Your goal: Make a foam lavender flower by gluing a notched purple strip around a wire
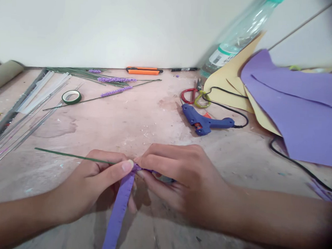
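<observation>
A thin green stem [69, 155] runs leftward out of my left hand [104, 177], whose thumb and fingers pinch it together with the top of a purple strip [119, 215]. The strip has small cuts along one edge and hangs down toward the bottom of the view. Close on the right, my right hand [177, 173] is closed around the purple-wrapped part of the stem, its fingertips almost touching the left thumb. Most of the wrapped part is hidden behind the right fingers.
Behind the hands lie a blue glue gun [199, 120], scissors [191, 95], a green tape roll [71, 97], an orange cutter [144, 70] and purple-flowered stems [117, 91]. Wires [29, 123] spread at left. Purple sheets [302, 113] and a bottle [237, 37] stand at right.
</observation>
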Demonstrator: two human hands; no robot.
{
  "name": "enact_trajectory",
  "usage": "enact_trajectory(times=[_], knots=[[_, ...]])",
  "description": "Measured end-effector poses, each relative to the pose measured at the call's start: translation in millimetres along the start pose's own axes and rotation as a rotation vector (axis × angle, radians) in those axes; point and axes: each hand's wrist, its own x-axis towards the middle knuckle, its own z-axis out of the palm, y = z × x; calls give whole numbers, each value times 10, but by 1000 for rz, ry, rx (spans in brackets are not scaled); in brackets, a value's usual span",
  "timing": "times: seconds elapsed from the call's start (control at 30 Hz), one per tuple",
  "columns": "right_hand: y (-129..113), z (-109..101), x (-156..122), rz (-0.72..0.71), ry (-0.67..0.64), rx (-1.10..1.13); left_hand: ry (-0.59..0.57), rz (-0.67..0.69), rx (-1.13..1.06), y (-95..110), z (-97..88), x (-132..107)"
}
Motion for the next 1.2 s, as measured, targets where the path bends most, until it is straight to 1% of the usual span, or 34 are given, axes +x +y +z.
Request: enact_trajectory(times=[0.13, 0.23, 0.33, 0.47, 0.57, 0.67, 0.8, 0.9, 1.0, 1.07, 1.13, 1.2], knots=[[-8, 8, -42, -48, -45, -145, 97, 17, 49, -37, 5, -6], [-10, 25, -71, -113, -15, -209, 152, 12, 106, -32, 27, 10], [-16, 39, -75, -122, -1, -224, 191, 5, 128, -16, 42, 19], [-32, 37, -36, -96, 14, -194, 226, -10, 178, -17, 37, 1], [-39, 26, 4, -60, 27, -99, 264, -16, 220, -22, 30, -22], [-29, 15, 26, -21, 9, -16, 286, 26, 274, -13, 25, -35], [13, 0, 26, -7, -3, 2, 311, 60, 279, -12, 11, -30], [56, -35, 38, -23, 20, 1, 269, 72, 204, -40, -12, -33], [102, -95, 72, -55, 26, 54, 173, 151, 184, -66, -46, -53], [133, -137, 97, -80, 6, 100, 135, 218, 281, -69, -79, -66], [160, -167, 116, -96, -35, 120, 131, 267, 382, -63, -119, -72], [178, -183, 129, -95, -90, 115, 133, 317, 435, -58, -165, -73]])
